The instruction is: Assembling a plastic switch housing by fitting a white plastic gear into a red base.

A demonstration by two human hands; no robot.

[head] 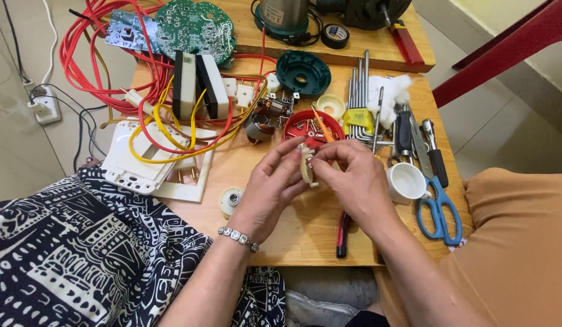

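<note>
Over the middle of the wooden table (305,233), both hands are raised a little off the surface and brought close together, so the small cream plastic part (307,171) sits right under the person's eyes; it is held in the air rather than resting on the wood, which leaves it free to be turned. The left hand (270,184) is curled, fingers and thumb closed on the part's left side; a beaded bracelet (238,237) sits on that wrist. The right hand (355,177) is bent in from the other side, its fingertips pinched on the top of the same part; whether it grips anything else as well I cannot tell, since the fingers hide it. So the part lies between the two hands, touching both, just in front of the red dish (308,124) of screws, which stands near enough to reach without shifting; an orange screwdriver (322,128) lies across that dish. To the right, a white cup (407,181) and blue scissors (437,209) lie just beside the right hand; a set of hex keys (358,103) lies beyond them. Red and yellow wires (172,130) are pushed off to the left, away from the hands.
</note>
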